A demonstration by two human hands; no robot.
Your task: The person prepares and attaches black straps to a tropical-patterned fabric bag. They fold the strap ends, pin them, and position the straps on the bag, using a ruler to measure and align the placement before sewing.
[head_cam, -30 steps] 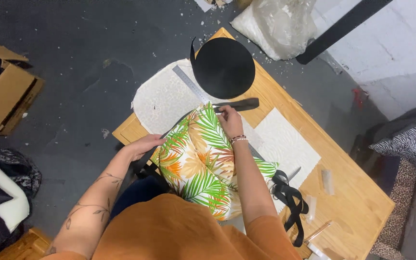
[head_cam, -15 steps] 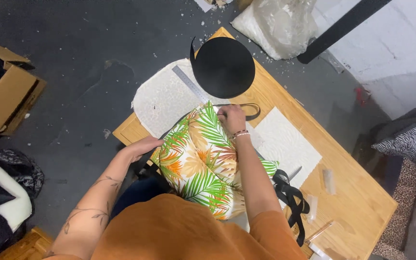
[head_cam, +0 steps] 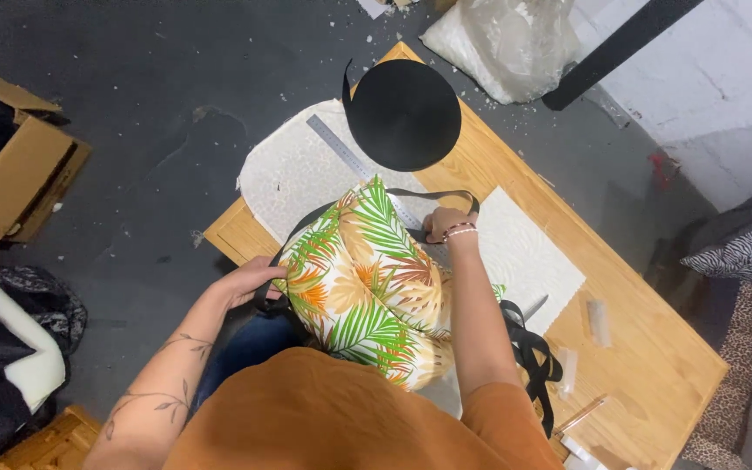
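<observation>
A bag of white fabric printed with green and orange palm leaves (head_cam: 367, 283) lies on the wooden table (head_cam: 646, 365) in front of me. My left hand (head_cam: 250, 283) grips its left edge together with a black strap. My right hand (head_cam: 444, 224) is closed on the black strap (head_cam: 433, 197) at the bag's far end, where the strap makes a loop. A metal ruler (head_cam: 341, 152) lies on a pale patterned fabric piece (head_cam: 285, 178) beyond the bag.
A round black roll of webbing (head_cam: 404, 113) sits at the table's far end. More black strap (head_cam: 528, 352) lies at my right, near a white fabric sheet (head_cam: 528, 257). A cardboard box (head_cam: 6, 174) and a plastic sack (head_cam: 502, 39) stand on the floor.
The strap under my right hand has gone from a flat folded piece to an open loop. My left hand has slid further along the bag's left edge.
</observation>
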